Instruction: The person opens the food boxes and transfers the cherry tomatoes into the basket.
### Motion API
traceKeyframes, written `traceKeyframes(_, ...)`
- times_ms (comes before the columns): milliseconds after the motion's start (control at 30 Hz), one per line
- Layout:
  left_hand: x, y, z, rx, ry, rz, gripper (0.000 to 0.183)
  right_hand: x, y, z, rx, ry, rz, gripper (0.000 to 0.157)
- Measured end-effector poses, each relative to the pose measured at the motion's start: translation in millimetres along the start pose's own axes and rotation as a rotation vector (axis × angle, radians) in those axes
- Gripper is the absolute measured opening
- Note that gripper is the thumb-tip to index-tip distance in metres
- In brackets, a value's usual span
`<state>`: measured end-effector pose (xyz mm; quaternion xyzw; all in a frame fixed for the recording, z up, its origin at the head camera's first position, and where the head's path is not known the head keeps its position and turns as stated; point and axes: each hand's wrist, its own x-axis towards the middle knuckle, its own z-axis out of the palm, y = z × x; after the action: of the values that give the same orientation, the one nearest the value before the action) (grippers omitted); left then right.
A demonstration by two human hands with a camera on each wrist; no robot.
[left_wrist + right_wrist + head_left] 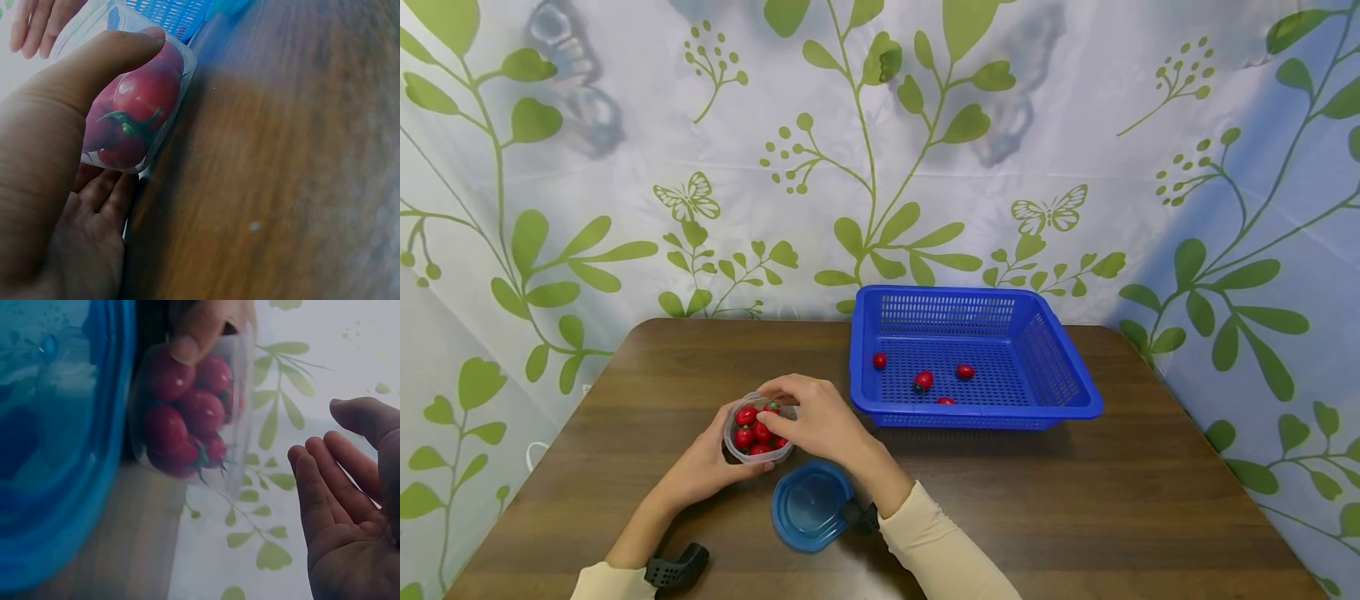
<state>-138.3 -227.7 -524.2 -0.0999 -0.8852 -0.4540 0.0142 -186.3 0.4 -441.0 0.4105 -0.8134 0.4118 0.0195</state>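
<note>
A clear plastic container (pixel 730 433) filled with red cherry tomatoes (pixel 744 416) stands on the table at centre left. My left hand (pixel 711 462) grips it from the left, thumb on one side and fingers on the other. In the left wrist view, green stems show on the tomatoes (pixel 147 94) through the wall. My right hand (pixel 816 417) is over the container's mouth; the right wrist view shows its thumb and fingers apart, with nothing between them. Close to the container, a round blue lid (pixel 808 508) lies partly beneath the right wrist.
Behind and to the right stands a blue perforated basket (pixel 977 412) with several cherry tomatoes (pixel 965 372) scattered on its bottom. The brown wooden table (pixel 1112 500) meets a leaf-patterned cloth (pixel 910 192) at its back edge.
</note>
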Motion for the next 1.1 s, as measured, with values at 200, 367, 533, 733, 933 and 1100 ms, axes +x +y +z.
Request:
traceKeyframes(200,-0.1,-0.8,-0.6,-0.005,0.000,0.015,0.099,1,1,16.3,-0.089,-0.016,-0.009,0.033)
traceKeyframes(367,-0.7,-1.4,-0.7,0.026,0.002,0.026,0.099,3,2,27.0,-0.170,-0.004,0.008,0.033)
traceKeyframes(533,-1.3,-0.4,-1.2,0.024,0.000,0.020,0.098,6,2,34.5,-0.209,-0.006,0.050,0.033)
traceKeyframes(733,-1.9,-1.1,-1.8,0.020,0.007,0.042,0.096,9,0,41.4,-0.273,-0.027,0.060,0.032)
traceKeyframes(933,-2.6,-2.8,-1.6,0.007,0.002,0.066,0.094,11,-3,47.0,-0.313,-0.046,0.081,0.031)
traceKeyframes(1100,-1.8,-3.2,-0.9,-0.001,0.003,0.079,0.093,11,-4,50.8,-0.359,-0.073,0.092,0.033)
